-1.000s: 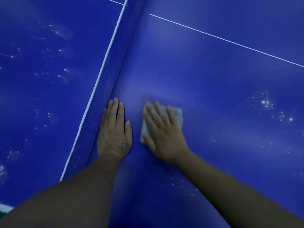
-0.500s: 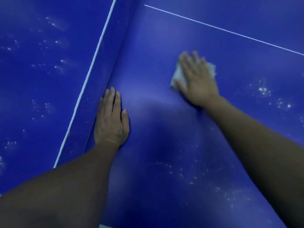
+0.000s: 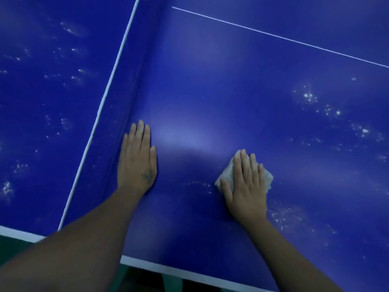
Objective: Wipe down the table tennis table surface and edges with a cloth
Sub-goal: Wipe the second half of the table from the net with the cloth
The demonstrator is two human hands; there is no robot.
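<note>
Mid-wipe, we reckon: right grip [image 3: 246, 186] presses the cloth [image 3: 225, 175] with straight fingers; left grip [image 3: 137, 163] rests flat-palmed, empty, on the bench [image 3: 210, 81]. Next we'd chase those specks [image 3: 284, 216] rightward.

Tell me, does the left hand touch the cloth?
Apart. The head view shows bare blue table between the left hand and the cloth, which the right hand presses.

Two hands [image 3: 136, 163] [image 3: 246, 192], one cloth [image 3: 226, 177], one table [image 3: 210, 91], one net [image 3: 111, 127].
</note>
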